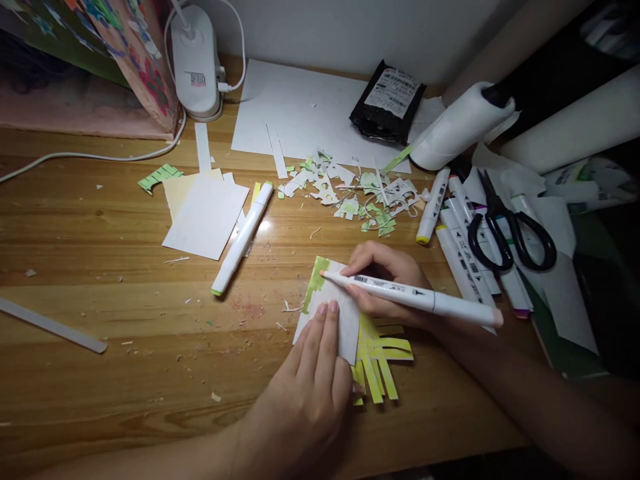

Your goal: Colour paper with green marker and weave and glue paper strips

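My right hand (387, 277) grips a white marker (425, 298) with a pale pink end cap. Its tip touches a small white piece of paper (347, 327) near that sheet's upper left edge, where a band of green colour (316, 283) runs. Fingers stretched and together, my left hand (315, 377) lies flat on the lower part of the same paper. Yellow paper strips (383, 363) stick out from beneath the paper and fan to the right. What my left thumb touches is partly hidden.
A green-ended marker (243, 240) lies left of the paper, near white paper squares (205, 217). Paper scraps (345, 190) are heaped behind my hands. Black scissors (510, 230) rest on several markers (465, 260) at right. A paper roll (460, 127) and black packet (390, 100) stand behind.
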Available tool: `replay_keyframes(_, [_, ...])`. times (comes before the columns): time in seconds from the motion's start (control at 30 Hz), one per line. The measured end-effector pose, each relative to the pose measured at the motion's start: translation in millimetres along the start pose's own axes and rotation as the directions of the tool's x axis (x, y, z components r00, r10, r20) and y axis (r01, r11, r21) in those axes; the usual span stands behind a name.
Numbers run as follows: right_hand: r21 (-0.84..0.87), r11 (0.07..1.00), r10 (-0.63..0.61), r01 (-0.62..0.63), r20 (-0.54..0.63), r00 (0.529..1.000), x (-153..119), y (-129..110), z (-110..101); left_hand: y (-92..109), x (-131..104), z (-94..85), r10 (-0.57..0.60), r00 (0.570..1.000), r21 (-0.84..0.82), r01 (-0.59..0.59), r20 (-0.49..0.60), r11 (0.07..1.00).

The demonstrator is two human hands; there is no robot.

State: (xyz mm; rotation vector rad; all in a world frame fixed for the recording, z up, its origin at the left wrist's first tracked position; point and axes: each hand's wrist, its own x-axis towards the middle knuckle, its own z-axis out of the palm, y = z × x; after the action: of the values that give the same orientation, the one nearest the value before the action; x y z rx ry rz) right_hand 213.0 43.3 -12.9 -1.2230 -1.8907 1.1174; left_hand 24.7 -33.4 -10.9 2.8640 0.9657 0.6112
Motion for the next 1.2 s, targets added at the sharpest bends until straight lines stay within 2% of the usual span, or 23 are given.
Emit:
replay_keyframes(0.1, [-0.010, 1.000, -0.022, 0.022, 0.035, 0.999, -1, 1, -1, 0, -1, 0.3, 0.001, 1.000, 0.001, -0.001, -0.005, 1.000])
replay_keyframes(0.2, [-0.003, 1.000, 0.013, -0.013, -0.033, 0.999, -1, 2, -1, 1, -2, 0.6, 0.004, 1.000, 0.008, -0.004, -0.006, 1.000])
replay_keyframes(0.3, [0.002, 1.000, 0.010, -0.010, -0.011, 1.000, -2, 3, 0, 0, -1, 0.4, 0.003, 1.000, 0.013, -0.003, 0.006, 1.000])
replay_keyframes(0.43, [0.006, 0.998, 0.055, -0.055, -0.081, 0.995, -1, 2, 0, 0, 0, 0.3, 0.002, 1.000, 0.026, -0.002, 0.005, 1.000])
replay_keyframes(0.53, [0.025, 0.999, 0.049, -0.047, -0.056, 0.997, 0, 2, 0, 0, 0, 1.0, 0.002, 1.000, 0.024, -0.002, 0.003, 1.000])
replay_keyframes(0.67, [0.042, 0.997, 0.074, -0.070, -0.106, 0.992, 1, 1, 1, 1, -1, 1.9, 0.001, 1.000, 0.014, -0.001, 0.003, 1.000])
replay_keyframes(0.77, [0.047, 0.997, 0.065, -0.061, -0.077, 0.995, 1, 0, 1, 1, -2, 2.0, 0.000, 1.000, 0.020, 0.000, 0.001, 1.000])
replay_keyframes(0.87, [0.040, 0.997, 0.068, -0.064, -0.099, 0.993, 0, 1, 1, 1, -1, 1.1, -0.003, 1.000, 0.012, 0.003, -0.004, 1.000])
replay_keyframes(0.97, [0.089, 0.996, 0.032, -0.024, -0.089, 0.996, 0, 0, -1, -1, -1, -1.8, -0.005, 1.000, -0.017, 0.005, 0.005, 1.000])
replay_keyframes(1.1, [0.208, 0.974, -0.022, 0.090, -0.311, 0.950, -2, -9, -9, -7, 0, -8.1, -0.060, 0.998, -0.127, 0.062, 0.026, 0.990])
replay_keyframes(1.13, [0.253, 0.959, -0.043, 0.129, -0.321, 0.946, -4, -13, -11, -9, 0, -9.7, -0.086, 0.996, -0.158, 0.089, 0.025, 0.983])
replay_keyframes(1.2, [0.345, 0.918, -0.117, 0.197, -0.238, 0.964, -9, -22, -15, -13, 0, -12.2, -0.158, 0.987, -0.222, 0.158, 0.017, 0.962])
